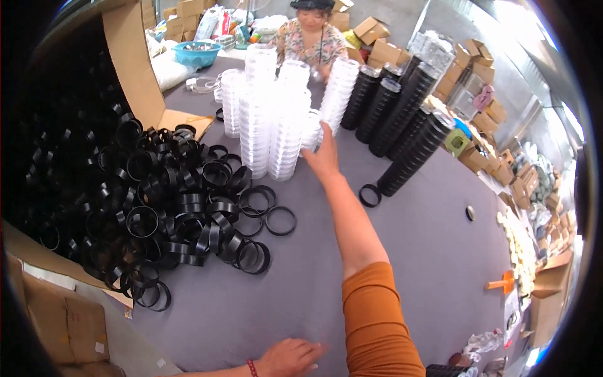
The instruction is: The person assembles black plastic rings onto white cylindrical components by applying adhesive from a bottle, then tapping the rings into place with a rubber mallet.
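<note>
Carton [85, 323] left of the hands [323, 154] bears an unreadable white label [100, 347].

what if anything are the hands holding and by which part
The left hand holds nothing. The right hand is low beside the clear stacks; whether it grips one cannot be told.

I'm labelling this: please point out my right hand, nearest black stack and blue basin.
Right hand [323, 158], head view: its back
Nearest black stack [416, 154], head view: its side
Blue basin [196, 59], head view: outer wall
</note>
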